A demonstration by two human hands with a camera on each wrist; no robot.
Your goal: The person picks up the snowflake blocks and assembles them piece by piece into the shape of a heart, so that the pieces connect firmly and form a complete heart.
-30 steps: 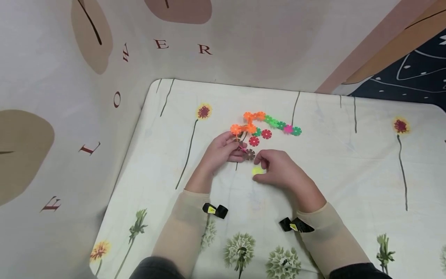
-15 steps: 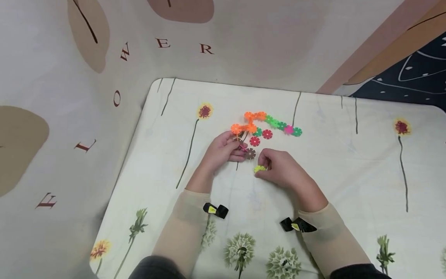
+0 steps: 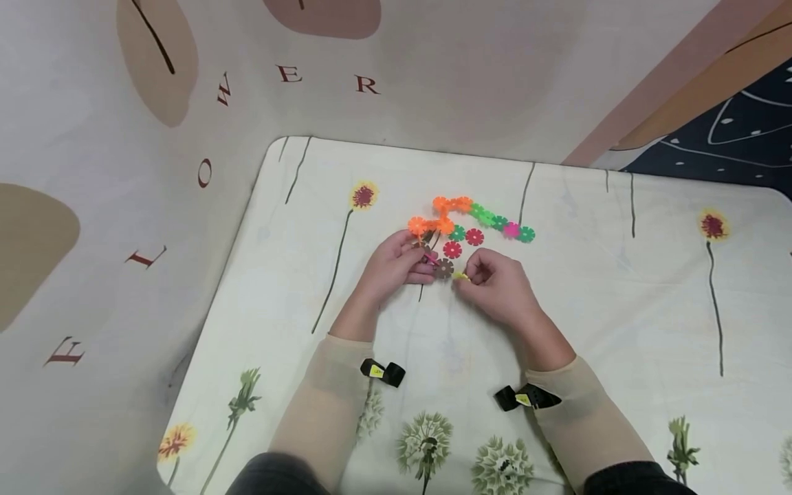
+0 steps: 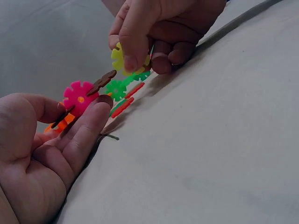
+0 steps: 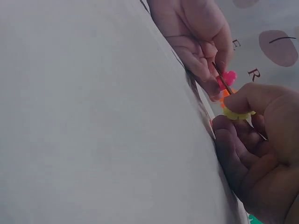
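My left hand (image 3: pixel 396 261) grips the near end of a chain of notched plastic snowflake discs between thumb and fingers. A pink disc (image 4: pixel 77 98) stands up at its fingertips, joined to a brown disc (image 4: pixel 102 83) that points toward my right hand (image 3: pixel 502 287). That hand pinches a yellow disc (image 4: pixel 117 58) between thumb and index finger, close beside the brown one. In the right wrist view, the yellow disc (image 5: pixel 237 115) shows edge-on below the thumb. Orange discs (image 3: pixel 443 225) carry the chain away from the left hand, then green discs (image 3: pixel 487 218) and a pink one.
Two red discs (image 3: pixel 452 249) and a green disc (image 3: pixel 457 233) lie inside the chain's bend. The white tablecloth (image 3: pixel 619 302) has printed flowers. Behind the table's far edge hangs a pale cloth (image 3: pixel 470 82) with printed letters. Each wrist wears a small black camera (image 3: pixel 383 372).
My right hand has turned the yellow disc edge-on and brought it up and away from me, next to the brown disc. The left hand stays nearly in place, holding the chain.
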